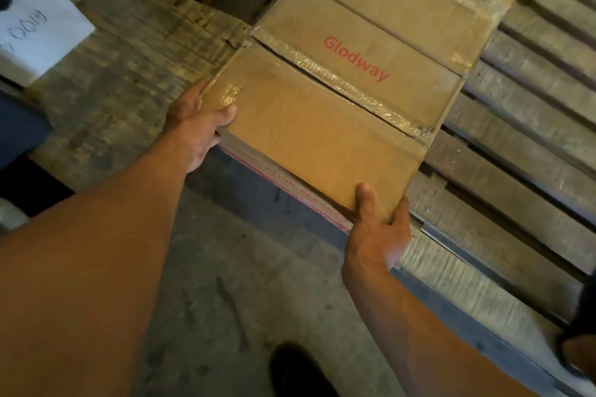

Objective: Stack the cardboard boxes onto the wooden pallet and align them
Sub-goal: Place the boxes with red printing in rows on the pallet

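Both hands are on the top box (322, 138), a brown cardboard carton with a clear-taped seam across its lid and the red word "Glodway" on the far flap. The left hand (200, 119) grips its near left corner, thumb laid on the lid and fingers curled down the side. The right hand (377, 229) grips the near right corner the same way — thumb on top, fingers wrapped round the edge. The top box sits on a lower box (280, 184), of which only a pale side with red lettering shows below the near edge. Just beyond, against the top box's far edge, lies a far box (403, 0), also brown and taped, its lid at about the same height. The stack stands at the near left part of the wooden pallet (532, 145), whose bare grey slats run off to the right. To the left are worn wooden boards (129, 51), and beyond them in the upper left corner are white cartons (38, 29) with black handwriting. Below the arms is the concrete floor (225, 284), with a dark shoe (296, 367) at the bottom edge and — at the lower right edge — a second foot (577, 351), partly cut off.
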